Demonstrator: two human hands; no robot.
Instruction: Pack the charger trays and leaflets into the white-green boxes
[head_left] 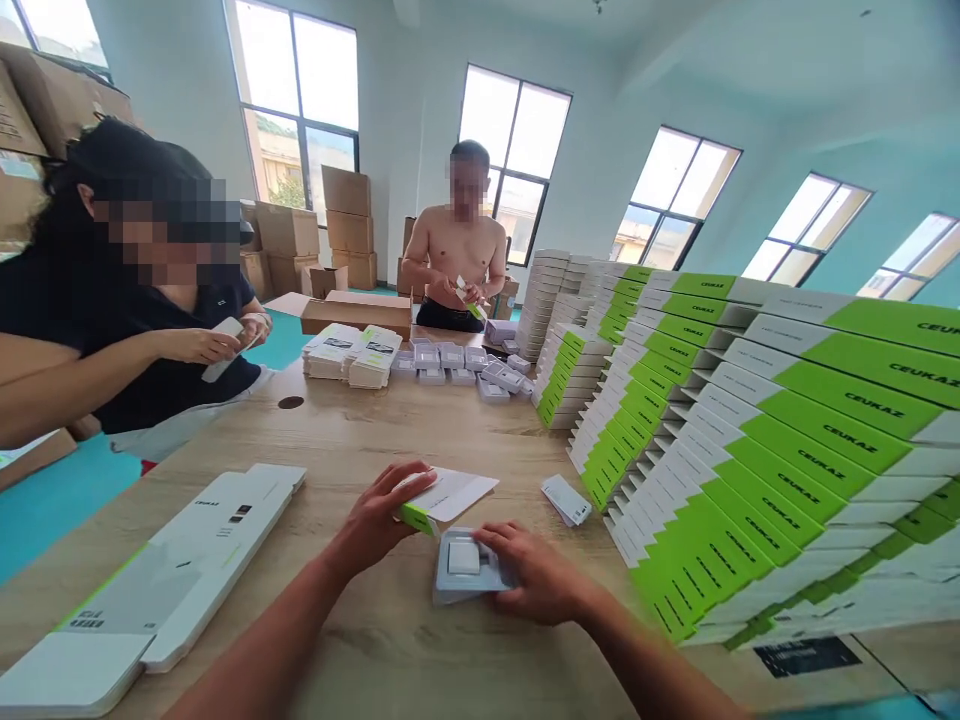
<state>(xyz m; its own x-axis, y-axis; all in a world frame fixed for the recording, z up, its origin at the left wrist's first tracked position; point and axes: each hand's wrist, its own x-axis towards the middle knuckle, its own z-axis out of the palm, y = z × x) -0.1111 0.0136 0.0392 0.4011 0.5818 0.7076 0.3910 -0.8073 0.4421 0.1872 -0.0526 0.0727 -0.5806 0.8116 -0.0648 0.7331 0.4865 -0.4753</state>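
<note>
My left hand (391,515) is closed around a white and green carton (459,492), tilted above the table with a white flap pointing right. Just below and to the right, my right hand (534,572) grips the right side of a pale plastic tray (442,585). In that tray sits a white, squarish charger-like block (463,556). The near edge of the carton is close to the tray's far edge; whether they touch I cannot tell. My right fingertips cover part of the tray's right compartment.
Tall stacks of green and white cartons (750,480) line the right side. Small printed cards (566,500) lie beside them. Flat cartons (180,570) are piled at left. Plastic trays (450,360) and a cardboard box (356,315) stand farther back. Two people work across the table (360,420).
</note>
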